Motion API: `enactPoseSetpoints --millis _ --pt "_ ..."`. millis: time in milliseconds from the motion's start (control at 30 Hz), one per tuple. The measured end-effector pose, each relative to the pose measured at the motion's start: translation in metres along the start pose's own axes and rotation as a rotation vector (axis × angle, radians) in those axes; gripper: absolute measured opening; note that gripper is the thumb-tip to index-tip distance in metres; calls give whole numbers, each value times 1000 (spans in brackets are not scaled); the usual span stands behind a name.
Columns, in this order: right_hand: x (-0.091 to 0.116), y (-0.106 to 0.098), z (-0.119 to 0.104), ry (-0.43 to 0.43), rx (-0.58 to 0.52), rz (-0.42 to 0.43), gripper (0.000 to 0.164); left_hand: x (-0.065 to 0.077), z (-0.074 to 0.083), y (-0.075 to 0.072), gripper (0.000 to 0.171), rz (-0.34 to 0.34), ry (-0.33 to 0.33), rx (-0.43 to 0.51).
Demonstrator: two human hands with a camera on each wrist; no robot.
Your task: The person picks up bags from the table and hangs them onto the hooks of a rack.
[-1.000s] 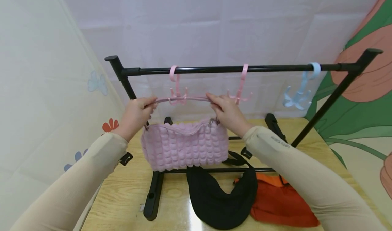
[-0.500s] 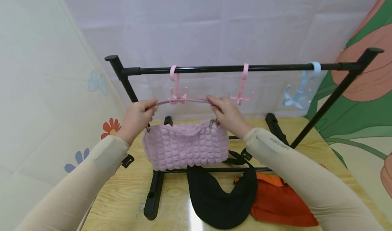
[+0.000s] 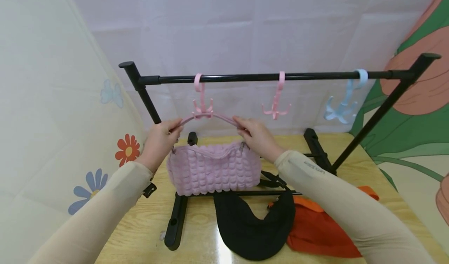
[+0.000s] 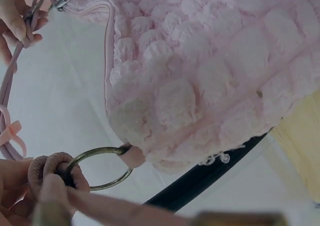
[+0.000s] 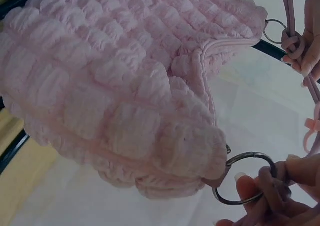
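A pink puffy handbag [image 3: 215, 168] hangs below both hands, in front of the rack. My left hand [image 3: 158, 142] pinches the left end of its thin mauve strap [image 3: 224, 118], while the right hand [image 3: 258, 138] pinches the right end. Between them the strap arches up to the left pink hook hanger [image 3: 202, 105], meeting its lower prongs. In the left wrist view, fingers hold the knotted strap close to a metal ring [image 4: 95, 152] at the bag's corner. A similar ring [image 5: 252, 155] shows beside the fingers in the right wrist view.
A black rail [image 3: 242, 77] carries the hangers, including a second pink one [image 3: 276, 100] and a light blue one [image 3: 340, 108]. Beneath, a black sun visor [image 3: 256, 234] and a red-orange fabric item [image 3: 320, 231] lie on the wooden table [image 3: 140, 221].
Both hands have come down slightly and drawn a little closer together. The strap, nearly straight before, now bends into an arch with its peak at the left pink hanger.
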State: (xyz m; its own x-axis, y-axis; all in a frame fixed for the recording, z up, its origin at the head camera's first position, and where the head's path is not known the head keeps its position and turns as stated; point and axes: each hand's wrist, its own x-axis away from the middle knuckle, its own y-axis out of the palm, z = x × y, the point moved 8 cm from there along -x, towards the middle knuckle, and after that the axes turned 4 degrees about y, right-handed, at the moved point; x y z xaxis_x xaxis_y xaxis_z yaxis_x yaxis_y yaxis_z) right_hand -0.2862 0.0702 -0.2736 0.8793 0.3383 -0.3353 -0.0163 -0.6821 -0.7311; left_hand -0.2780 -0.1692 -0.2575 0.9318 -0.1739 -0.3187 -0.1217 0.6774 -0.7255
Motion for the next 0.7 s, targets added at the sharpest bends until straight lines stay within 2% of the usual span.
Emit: enactPoseSetpoints --millis 200,300,433,567,700 --pt "3 10 3 -12 2 0 47 3 -4 11 30 -23 16 -40" --pt "6 12 3 -18 -2 -1 48 5 -4 15 26 8 50 -69" --pt "12 16 11 0 -37 -43 50 7 -4 17 16 91 96 -54" --pt "22 19 25 44 -61 -84 52 9 -8 17 12 128 82 -16" --pt "32 18 38 67 -31 -77 52 11 -10 19 19 139 76 -7"
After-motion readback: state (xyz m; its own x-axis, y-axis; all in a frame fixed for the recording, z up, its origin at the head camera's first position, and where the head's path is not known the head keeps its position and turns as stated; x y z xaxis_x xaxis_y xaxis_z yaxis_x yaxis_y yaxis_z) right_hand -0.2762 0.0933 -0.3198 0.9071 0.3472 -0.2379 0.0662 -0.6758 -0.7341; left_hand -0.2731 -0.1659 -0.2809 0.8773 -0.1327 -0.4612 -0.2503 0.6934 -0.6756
